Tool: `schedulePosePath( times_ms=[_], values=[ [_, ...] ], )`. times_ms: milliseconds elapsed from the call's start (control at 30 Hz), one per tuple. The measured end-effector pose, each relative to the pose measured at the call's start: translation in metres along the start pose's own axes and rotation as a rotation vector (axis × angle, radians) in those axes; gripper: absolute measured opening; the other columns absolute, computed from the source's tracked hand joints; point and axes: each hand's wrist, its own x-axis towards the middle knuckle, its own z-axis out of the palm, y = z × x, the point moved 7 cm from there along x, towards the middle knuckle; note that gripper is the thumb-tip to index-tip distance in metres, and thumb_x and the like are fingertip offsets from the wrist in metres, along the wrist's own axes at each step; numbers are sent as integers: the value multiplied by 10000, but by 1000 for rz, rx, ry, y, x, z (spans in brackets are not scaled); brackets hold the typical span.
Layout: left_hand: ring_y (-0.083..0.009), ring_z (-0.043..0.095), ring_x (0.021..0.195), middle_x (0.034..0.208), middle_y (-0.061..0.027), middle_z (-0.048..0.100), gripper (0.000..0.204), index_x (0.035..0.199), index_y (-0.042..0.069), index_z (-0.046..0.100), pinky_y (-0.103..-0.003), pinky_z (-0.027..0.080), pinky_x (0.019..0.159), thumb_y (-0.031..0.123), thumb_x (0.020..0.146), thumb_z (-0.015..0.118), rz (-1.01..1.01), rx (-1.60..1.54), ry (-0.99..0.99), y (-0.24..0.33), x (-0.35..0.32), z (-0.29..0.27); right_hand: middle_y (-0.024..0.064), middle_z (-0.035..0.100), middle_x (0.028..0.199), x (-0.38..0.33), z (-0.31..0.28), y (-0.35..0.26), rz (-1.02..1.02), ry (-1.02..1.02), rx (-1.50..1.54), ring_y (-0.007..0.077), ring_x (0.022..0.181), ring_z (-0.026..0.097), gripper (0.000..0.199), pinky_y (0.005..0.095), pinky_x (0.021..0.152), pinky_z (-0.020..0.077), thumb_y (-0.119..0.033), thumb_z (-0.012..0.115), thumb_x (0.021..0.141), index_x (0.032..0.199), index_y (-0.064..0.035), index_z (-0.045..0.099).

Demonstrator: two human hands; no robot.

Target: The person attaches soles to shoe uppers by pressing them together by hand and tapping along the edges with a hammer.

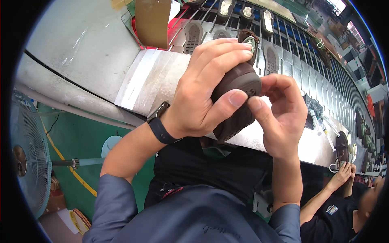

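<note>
A dark brown shoe (240, 83) is held up over the metal table edge, its thick sole edge turned toward me. My left hand (200, 89), with a dark band on its wrist, wraps round the shoe, fingers over the top and thumb on the sole's side. My right hand (285, 115) is closed at the shoe's right side, thumb and forefinger pressed on the sole edge; anything small between them is hidden. Just beyond my left fingertips are brown laces (248, 34); whether they belong to this shoe I cannot tell.
Brown soles (193, 37) and pale-lined shoe parts (267, 21) lie on a slatted conveyor (291, 48). Syringes (315, 121) lie near a dark pad (313, 104) at right. A co-worker's hands (344, 173) hold a shoe there. A cardboard flap (152, 24) and a fan (28, 154) stand left.
</note>
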Motion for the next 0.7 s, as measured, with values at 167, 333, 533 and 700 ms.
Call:
schedulePosePath(
  times_ms=[167, 333, 533, 700],
  values=[
    [-479, 509, 1410, 1447, -281, 597, 590, 1409, -50, 569, -568, 378, 1181, 441, 1086, 517, -6, 10, -51, 14, -8, -10, 62, 632, 1019, -4, 9, -11, 21, -10, 66, 134, 942, 602, 267, 289, 881, 507, -58, 815, 920, 1073, 21, 611],
    [-508, 530, 1386, 1436, -308, 595, 680, 1389, -28, 571, -583, 408, 1165, 574, 1089, 474, 72, 94, -78, 28, -14, -18, 80, 641, 963, -17, 15, -22, -70, -16, -81, 151, 887, 609, 254, 294, 817, 509, -64, 845, 893, 1017, 13, 637],
    [-508, 581, 1309, 1405, -310, 606, 561, 1340, -8, 605, -552, 497, 1090, 490, 1110, 485, 105, 212, -98, 45, -16, -24, 117, 671, 905, -25, 21, -33, -248, 19, -199, 208, 815, 639, 275, 306, 737, 513, -71, 900, 832, 969, 4, 674],
    [-423, 638, 1180, 1307, -239, 672, 400, 1263, -10, 685, -495, 553, 986, 319, 1036, 664, 91, 166, -49, 54, -15, -33, 116, 635, 976, -31, 28, -42, -128, -52, -165, 174, 893, 581, 232, 297, 839, 465, -21, 836, 877, 994, 26, 642]
  ],
)
